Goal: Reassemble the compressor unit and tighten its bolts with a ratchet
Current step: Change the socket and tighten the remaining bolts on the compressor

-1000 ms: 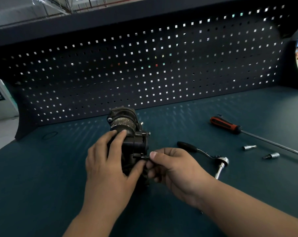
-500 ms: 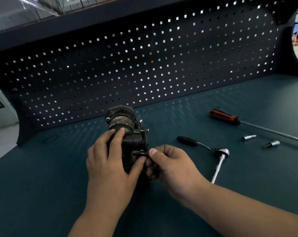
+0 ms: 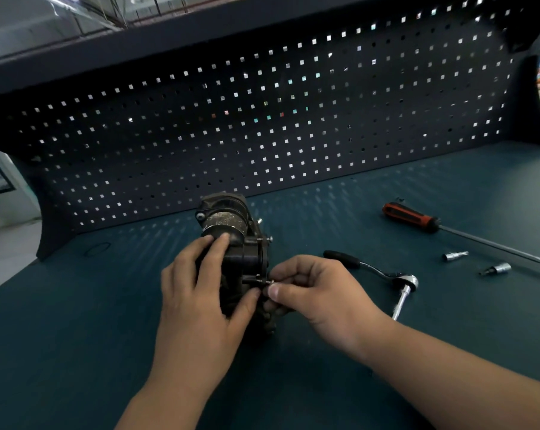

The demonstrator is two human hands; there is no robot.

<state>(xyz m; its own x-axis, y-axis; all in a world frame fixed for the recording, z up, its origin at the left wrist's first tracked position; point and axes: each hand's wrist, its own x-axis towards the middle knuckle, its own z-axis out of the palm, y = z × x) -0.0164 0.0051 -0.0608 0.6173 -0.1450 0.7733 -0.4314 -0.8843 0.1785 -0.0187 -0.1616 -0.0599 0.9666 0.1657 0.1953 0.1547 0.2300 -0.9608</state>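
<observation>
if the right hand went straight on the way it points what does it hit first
Likely the side of the compressor unit: the right hand pinches a bolt aimed at it, the left hand gripping alongside.

No legible text anywhere

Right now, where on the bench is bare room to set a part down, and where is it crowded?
Bare: bench left of the left hand. Crowded: right of the right hand, with ratchet, screwdriver, two sockets.

One compressor (image 3: 247,259), ratchet (image 3: 405,280), screwdriver (image 3: 411,217) — two sockets (image 3: 455,256) (image 3: 496,269)
</observation>
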